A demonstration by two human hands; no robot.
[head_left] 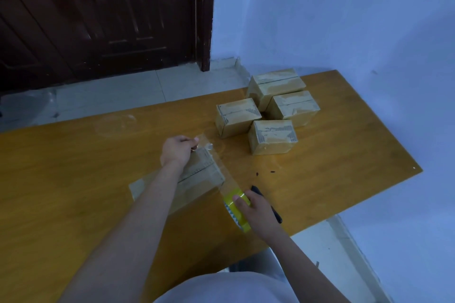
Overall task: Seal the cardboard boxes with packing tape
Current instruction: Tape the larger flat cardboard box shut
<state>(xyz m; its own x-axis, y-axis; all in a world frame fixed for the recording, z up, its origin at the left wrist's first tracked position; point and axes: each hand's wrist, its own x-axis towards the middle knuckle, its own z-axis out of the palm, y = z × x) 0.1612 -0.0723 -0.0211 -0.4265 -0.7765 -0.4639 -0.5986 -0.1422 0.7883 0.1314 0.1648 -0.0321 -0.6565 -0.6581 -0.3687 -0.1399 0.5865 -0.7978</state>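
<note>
So I'm stretching a strip of clear tape [218, 167] along the right side of the cardboard box [197, 174] that's sitting mid-worktop, closer to the near edge. My left hand [176, 151] is pinching the free end of the tape at the box's far corner, fingers pressed together on it. My right hand [256, 209] is curling around the yellow tape roll [237, 211] just off the box's near right corner, thumb on top of the roll. Four taped boxes [268, 110] are bunching up toward the worktop's far right corner, well apart from this one. Something black, maybe a cutter [267, 203], is lying near the front edge, mostly hidden under my right hand.

What I'm worrying about: the strip is hanging in the air beside the box, not stuck down. If I'm letting tension slip, it's probably going to fold onto itself or land crooked. Pulling too hard could drag the light box sideways, since nothing's really pinning it. Also the cutter is sitting right under my wrist, so I'm risking knocking it off the edge.
</note>
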